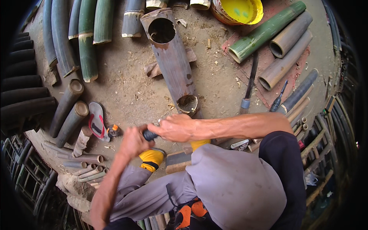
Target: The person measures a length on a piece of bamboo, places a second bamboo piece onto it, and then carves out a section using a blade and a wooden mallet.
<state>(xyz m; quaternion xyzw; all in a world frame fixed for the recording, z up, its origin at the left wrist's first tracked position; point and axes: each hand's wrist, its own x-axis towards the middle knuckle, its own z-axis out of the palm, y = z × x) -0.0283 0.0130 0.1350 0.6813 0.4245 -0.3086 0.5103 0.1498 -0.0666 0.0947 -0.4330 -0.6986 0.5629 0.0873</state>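
Observation:
Close together at the middle, both my hands are at a short dark round handle (149, 135); the rest of that tool is hidden, so its kind cannot be told. My left hand (133, 142), a little blurred, is closed round the handle's lower left side. My right hand (178, 127) is closed at its other end, with a small pale tip showing by the thumb. Just beyond the right hand lies a thick grey-brown bamboo section (172, 63), with a large opening cut near its far end and another at its near end. A wooden block (153, 69) lies under its middle.
Green and grey bamboo poles (88, 50) lie at the far left, more cut bamboo tubes (268, 32) at the right. A yellow-lined bucket (241, 11) stands at the back. Nearby are a flip-flop (98, 120), an orange-black tape measure (114, 130) and a screwdriver-like tool (279, 97).

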